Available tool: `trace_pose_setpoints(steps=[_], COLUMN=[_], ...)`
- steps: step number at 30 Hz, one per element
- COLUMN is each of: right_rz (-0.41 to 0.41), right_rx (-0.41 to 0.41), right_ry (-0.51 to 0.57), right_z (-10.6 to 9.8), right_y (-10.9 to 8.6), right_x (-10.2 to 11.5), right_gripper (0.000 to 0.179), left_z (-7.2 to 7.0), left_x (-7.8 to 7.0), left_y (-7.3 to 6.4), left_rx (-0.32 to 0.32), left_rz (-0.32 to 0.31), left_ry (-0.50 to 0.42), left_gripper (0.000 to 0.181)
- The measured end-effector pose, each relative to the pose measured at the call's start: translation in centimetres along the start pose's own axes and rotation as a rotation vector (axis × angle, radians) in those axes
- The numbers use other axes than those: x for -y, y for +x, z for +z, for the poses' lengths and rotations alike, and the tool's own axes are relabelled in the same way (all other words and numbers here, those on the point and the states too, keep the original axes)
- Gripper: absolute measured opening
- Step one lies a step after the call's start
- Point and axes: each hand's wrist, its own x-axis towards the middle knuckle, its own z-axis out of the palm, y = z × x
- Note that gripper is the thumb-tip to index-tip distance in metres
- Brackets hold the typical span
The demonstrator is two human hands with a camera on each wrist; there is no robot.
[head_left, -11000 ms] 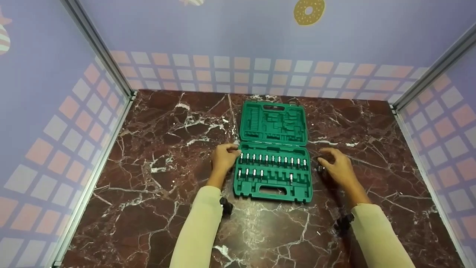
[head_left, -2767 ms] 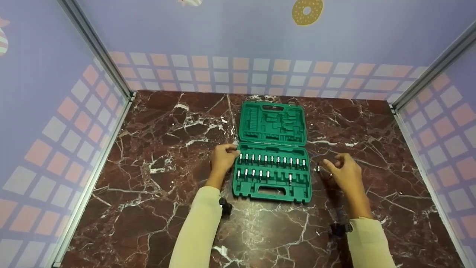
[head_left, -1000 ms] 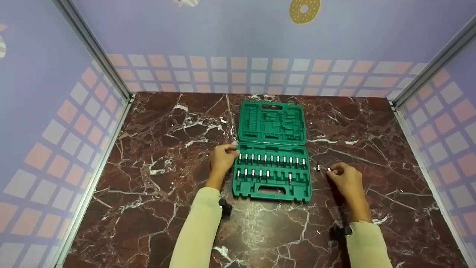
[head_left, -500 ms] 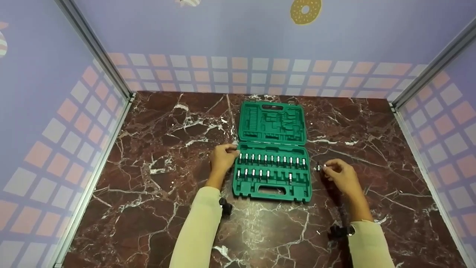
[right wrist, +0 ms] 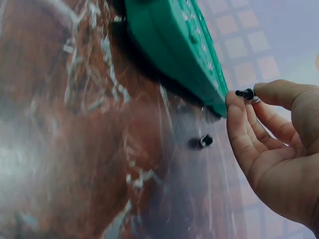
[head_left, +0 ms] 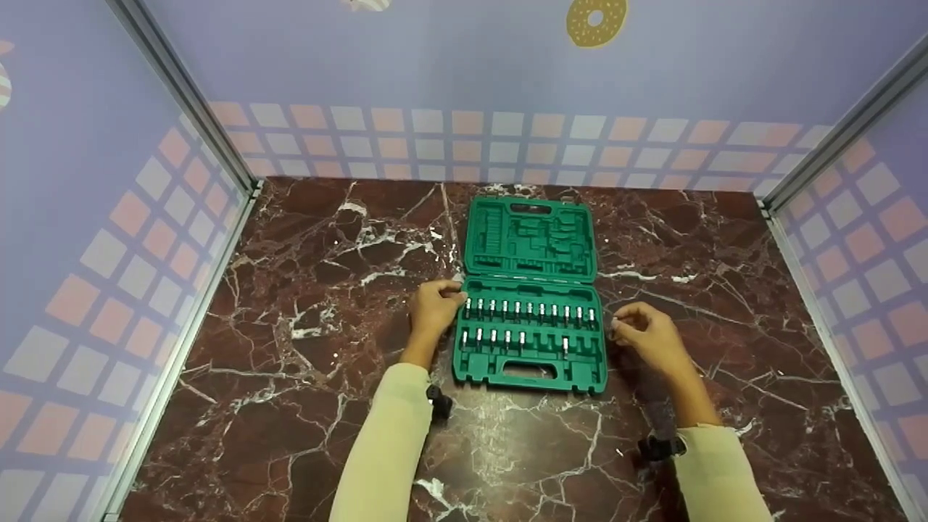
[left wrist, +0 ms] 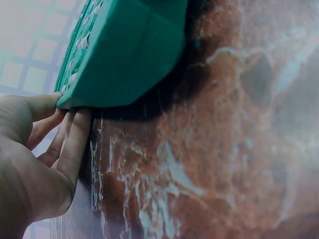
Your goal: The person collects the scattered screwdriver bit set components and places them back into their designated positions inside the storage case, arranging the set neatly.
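The green tool case point(head_left: 480, 368) lies open on the table, lid folded back. Silver bit sockets point(head_left: 542, 310) fill its upper row; several more stand in the lower row, with vacant slots among them. My left hand point(head_left: 433, 313) grips the case's left edge, thumb on the rim and fingers against the side wall. Just off the right edge, my right hand point(head_left: 656, 341) pinches a small bit socket point(right wrist: 247, 94) between thumb and fingertips, its dark tip pointing toward the case in the right wrist view. A second bit socket point(right wrist: 206, 141) stands on the table below that hand.
The table top point(head_left: 348, 413) is dark red marble with white veins. Purple panels with a tile pattern point(head_left: 428, 134) enclose it at the back and both sides. The lid point(head_left: 493, 268) lies toward the back panel, its moulded recesses facing up.
Since the earliest frame, one more bit socket has come to stand in the lower row. My right hand has picked up another and moved left to the case's edge. The left hand stays put.
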Motion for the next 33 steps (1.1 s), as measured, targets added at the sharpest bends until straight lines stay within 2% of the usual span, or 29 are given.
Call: trace_pose_setpoints(steps=[9,19,28,33], right_rz=[-0.07,-0.087,-0.115,-0.154], right_rx=[0.097,0.206,0.258,0.286], right_ry=[-0.038,-0.076,-0.182,-0.288], right_z=[2.1,4.8,6.5,7.3], right_y=[0.0,0.2,0.5,0.8], right_x=[1.7,2.8,3.4,3.6], right_gripper=[0.023,0.018,0.014,0.011], left_z=[-0.1,-0.1,-0.1,-0.1], left_x=[0.1,0.0,0.1,0.1], left_y=[0.0,-0.1,-0.1,-0.1], left_rx=[-0.003,-0.005,-0.003,-0.001], left_rz=[0.008,0.0,0.015,0.002], left_ry=[0.015,0.008,0.02,0.021], left_gripper=[0.018,0.019,0.018,0.018])
